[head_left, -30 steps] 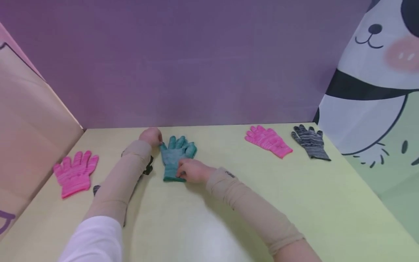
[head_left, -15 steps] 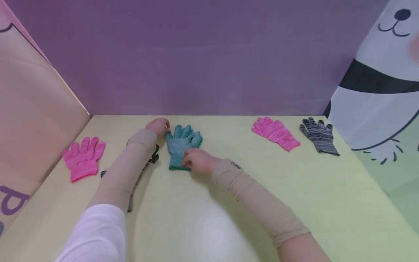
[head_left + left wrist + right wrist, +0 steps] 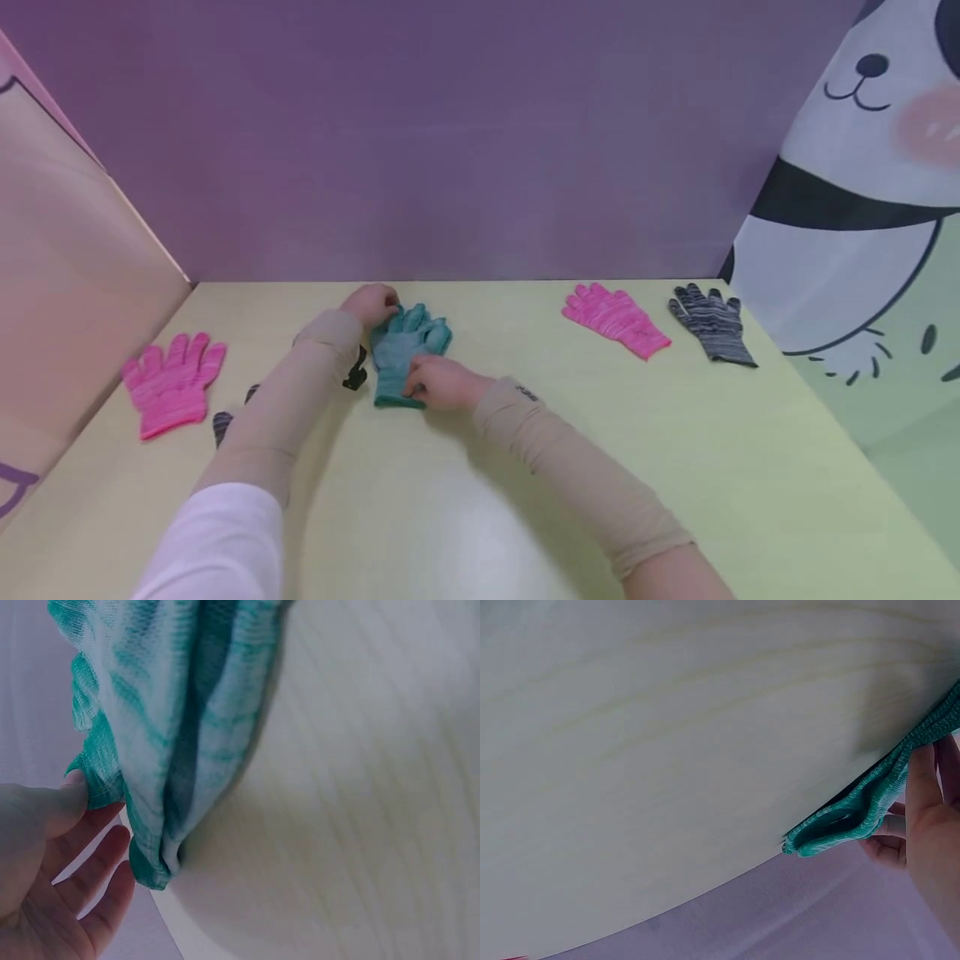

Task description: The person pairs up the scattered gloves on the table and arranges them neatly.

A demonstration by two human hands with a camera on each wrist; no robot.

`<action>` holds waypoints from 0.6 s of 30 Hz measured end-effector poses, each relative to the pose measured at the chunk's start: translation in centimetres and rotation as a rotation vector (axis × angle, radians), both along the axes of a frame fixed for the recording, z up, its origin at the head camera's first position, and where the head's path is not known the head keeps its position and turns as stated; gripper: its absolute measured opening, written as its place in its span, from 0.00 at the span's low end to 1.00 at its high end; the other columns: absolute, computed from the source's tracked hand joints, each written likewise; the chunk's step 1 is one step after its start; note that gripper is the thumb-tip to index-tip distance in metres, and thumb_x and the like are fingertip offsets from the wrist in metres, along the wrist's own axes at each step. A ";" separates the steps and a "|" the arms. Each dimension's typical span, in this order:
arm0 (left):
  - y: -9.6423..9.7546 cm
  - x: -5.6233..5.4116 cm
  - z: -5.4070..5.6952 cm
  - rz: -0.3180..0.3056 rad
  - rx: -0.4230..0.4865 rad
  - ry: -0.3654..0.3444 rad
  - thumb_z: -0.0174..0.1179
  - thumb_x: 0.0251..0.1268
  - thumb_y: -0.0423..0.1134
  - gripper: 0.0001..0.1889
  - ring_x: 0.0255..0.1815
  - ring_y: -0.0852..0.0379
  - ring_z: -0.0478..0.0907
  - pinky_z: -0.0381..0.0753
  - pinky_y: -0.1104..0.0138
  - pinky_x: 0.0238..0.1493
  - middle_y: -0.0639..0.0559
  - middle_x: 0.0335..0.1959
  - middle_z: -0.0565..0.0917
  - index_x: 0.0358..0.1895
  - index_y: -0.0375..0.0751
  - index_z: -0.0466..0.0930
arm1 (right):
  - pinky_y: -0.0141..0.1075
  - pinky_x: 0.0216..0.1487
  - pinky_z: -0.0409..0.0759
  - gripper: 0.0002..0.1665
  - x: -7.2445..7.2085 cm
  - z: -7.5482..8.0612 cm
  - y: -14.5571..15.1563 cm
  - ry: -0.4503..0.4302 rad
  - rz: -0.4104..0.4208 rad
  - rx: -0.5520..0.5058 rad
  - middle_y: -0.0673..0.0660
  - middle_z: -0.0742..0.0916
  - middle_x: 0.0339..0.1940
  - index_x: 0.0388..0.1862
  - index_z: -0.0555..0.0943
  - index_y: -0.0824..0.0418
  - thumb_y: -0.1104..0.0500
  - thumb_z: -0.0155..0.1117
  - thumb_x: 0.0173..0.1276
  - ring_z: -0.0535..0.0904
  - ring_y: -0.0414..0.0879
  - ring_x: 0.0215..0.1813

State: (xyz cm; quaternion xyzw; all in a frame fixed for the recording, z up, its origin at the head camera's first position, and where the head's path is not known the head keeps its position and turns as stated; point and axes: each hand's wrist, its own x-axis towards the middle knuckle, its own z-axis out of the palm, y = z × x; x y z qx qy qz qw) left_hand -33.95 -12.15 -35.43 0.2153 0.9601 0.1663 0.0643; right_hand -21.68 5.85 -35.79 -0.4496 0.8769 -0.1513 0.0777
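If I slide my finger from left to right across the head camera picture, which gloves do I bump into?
Bright pink glove → striped grey fingertips peeking past the tan left sleeve → teal glove → second pink glove → dark grey striped glove.

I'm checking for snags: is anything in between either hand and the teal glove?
Nothing visible stands in the way: the left hand pinches the teal glove at its far end, and the right hand pinches its cuff.
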 end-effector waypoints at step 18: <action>-0.3 -0.8 0.7 -0.056 -0.068 -0.107 0.55 0.66 0.36 0.10 0.30 0.53 0.73 0.75 0.62 0.35 0.45 0.29 0.80 0.35 0.31 0.82 | 0.31 0.54 0.76 0.09 -0.2 -0.3 0.0 0.019 -0.009 -0.020 0.57 0.82 0.40 0.41 0.86 0.63 0.66 0.61 0.65 0.79 0.48 0.47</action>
